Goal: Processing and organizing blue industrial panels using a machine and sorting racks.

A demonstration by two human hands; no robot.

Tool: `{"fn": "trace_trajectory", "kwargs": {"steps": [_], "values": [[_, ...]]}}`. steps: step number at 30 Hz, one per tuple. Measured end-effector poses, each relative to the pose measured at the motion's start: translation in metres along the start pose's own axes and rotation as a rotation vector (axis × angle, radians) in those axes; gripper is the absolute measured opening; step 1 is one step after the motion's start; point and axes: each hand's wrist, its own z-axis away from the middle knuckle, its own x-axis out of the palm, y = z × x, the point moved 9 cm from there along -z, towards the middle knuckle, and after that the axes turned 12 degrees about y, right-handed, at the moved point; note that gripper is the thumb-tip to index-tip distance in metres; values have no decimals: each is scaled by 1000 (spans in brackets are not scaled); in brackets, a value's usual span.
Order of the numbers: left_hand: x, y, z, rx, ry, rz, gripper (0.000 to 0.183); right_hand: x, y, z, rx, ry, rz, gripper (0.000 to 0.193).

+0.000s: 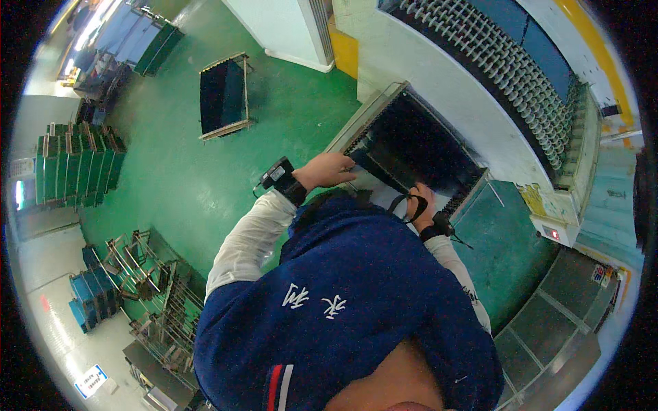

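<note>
Factory workshop: glossy green floor (157, 185), machine with roller rows (497, 72), stacked green containers (77, 164), metal frames (164, 312).

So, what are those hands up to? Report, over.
Left hand at left side of rack; right hand at its near side; grips unclear. Dark panel inside. Black strap before right hand.

A glossy green floor (157, 185) spreads across the room, catching pale reflections. Along the left runs a whitish wall (51, 253), with a blue-and-white sign (91, 381) low on it. Bright lights (89, 31) glare at the upper left. Green crates (75, 164) stand stacked near that wall; below them are blue crates (96, 298) beside jumbled metal frames (157, 294). At the top, a white cabinet-like block (291, 31) adjoins a yellow panel (344, 49). Grey panels (548, 315) fill the lower right, beneath a pale teal surface (620, 195)
</note>
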Motion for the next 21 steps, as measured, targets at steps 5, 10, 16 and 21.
{"fn": "trace_trajectory", "kwargs": {"steps": [5, 10, 16, 21], "values": [[2, -15, 11, -71, 4, -7, 42, -8, 2, -12, 52, -104, -26, 15], [4, -23, 11, -76, 31, 100, 39, -52, -20, -61, 61, -237, 26, 9], [5, -17, 4, -165, -80, 190, 53, -177, -52, -146, 85, 26, 20, 8], [8, 14, -38, -44, -86, 256, 51, -231, 2, -171, 588, 138, -181, 11]]}}
